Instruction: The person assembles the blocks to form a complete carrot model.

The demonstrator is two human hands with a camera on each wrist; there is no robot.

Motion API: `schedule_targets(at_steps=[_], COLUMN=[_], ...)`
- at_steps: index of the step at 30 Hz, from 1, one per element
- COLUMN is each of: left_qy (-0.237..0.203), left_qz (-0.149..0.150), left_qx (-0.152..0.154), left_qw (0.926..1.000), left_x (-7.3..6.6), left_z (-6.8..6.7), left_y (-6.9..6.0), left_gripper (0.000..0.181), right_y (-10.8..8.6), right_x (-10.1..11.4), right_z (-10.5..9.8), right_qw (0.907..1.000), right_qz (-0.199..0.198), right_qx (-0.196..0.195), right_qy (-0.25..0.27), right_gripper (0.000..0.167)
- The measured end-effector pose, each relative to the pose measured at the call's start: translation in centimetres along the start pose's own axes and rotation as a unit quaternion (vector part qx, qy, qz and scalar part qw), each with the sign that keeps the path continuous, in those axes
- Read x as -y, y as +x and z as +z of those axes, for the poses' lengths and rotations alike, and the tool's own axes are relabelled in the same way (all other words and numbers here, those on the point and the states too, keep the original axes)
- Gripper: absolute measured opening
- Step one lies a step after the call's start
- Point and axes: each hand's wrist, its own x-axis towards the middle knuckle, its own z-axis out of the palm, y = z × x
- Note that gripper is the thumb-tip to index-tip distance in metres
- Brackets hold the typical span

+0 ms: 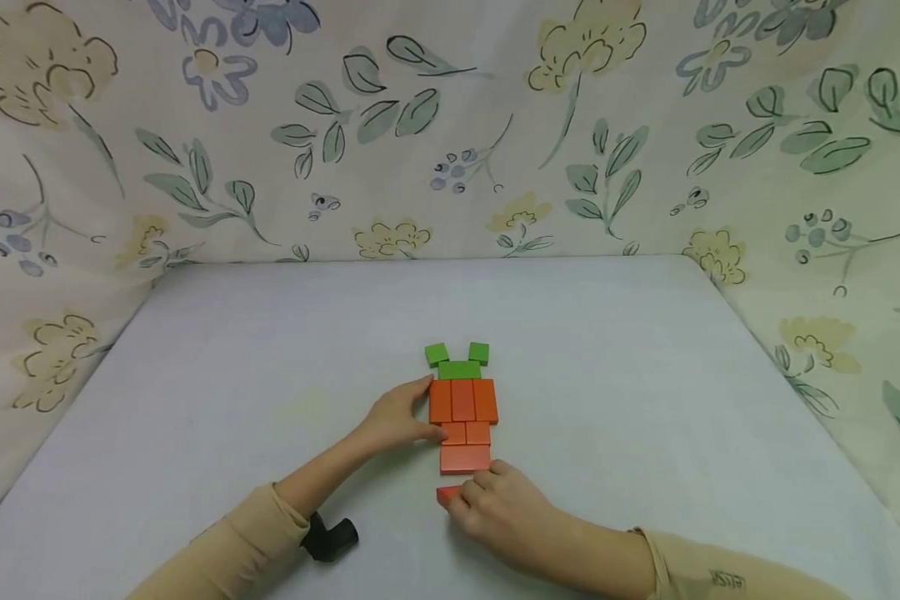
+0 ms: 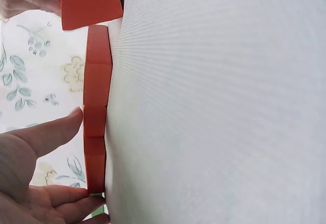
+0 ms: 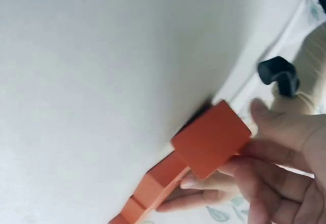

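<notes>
Flat wooden-looking blocks lie in a column on the white table. Two green squares and a green bar (image 1: 459, 370) form its top, three upright orange blocks (image 1: 462, 401) come below, then two small orange blocks (image 1: 477, 433) and a wide orange-red block (image 1: 465, 459). My left hand (image 1: 397, 419) rests along the column's left side, thumb and fingers spread and touching block edges. Just below the column, my right hand (image 1: 504, 510) pinches an orange-red block (image 3: 211, 140), partly hidden by the fingers in the head view. In the left wrist view this block (image 2: 91, 4) looks tilted.
A black strap-like piece (image 1: 330, 538) shows beside the left sleeve (image 1: 243, 533). The white tabletop (image 1: 270, 333) stretches around the blocks. Flower-patterned cloth (image 1: 450, 125) hangs behind the table and along its sides.
</notes>
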Motion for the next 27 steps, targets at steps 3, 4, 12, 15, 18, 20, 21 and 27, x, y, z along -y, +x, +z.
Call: schedule_targets(at_steps=[3,4,12,15,18,20,21,27], left_qy=[0.005,0.004,0.018,0.017,0.016,0.018,0.018,0.021], left_qz=[-0.003,-0.006,-0.010,-0.009,-0.009,-0.009,-0.008,-0.010], left_qx=[-0.002,-0.002,0.003,0.004,0.003,0.002,0.002,0.002], left_qw=[1.0000,1.0000,0.9998,0.9998,0.9998,0.9998,0.9998,0.9997], left_x=[-0.1,-0.2,-0.4,-0.3,-0.3,-0.2,-0.3,-0.4], left_z=[0.0,-0.1,-0.1,0.0,0.1,0.1,0.1,0.0], left_y=[-0.1,-0.1,-0.2,-0.1,-0.1,-0.1,-0.1,-0.1], left_gripper=[0.085,0.085,0.086,0.086,0.086,0.086,0.086,0.085], right_y=[-0.1,-0.1,0.1,0.2,0.3,0.3,0.3,0.2], right_x=[0.2,0.2,-0.9,-1.4,-1.7,-1.8,-1.8,-1.9], right_z=[-0.4,-0.2,1.0,1.3,1.6,1.7,1.7,1.8], right_qw=[0.9985,0.9973,0.9547,0.9496,0.9514,0.9519,0.9523,0.9501], right_qz=[0.025,0.038,0.158,0.167,0.165,0.166,0.167,0.180], right_qx=[0.009,0.000,0.016,0.028,0.018,0.012,0.009,-0.010], right_qy=[0.047,0.062,0.252,0.264,0.259,0.257,0.255,0.255], right_gripper=[0.015,0.014,0.016,0.018,0.019,0.019,0.018,0.012])
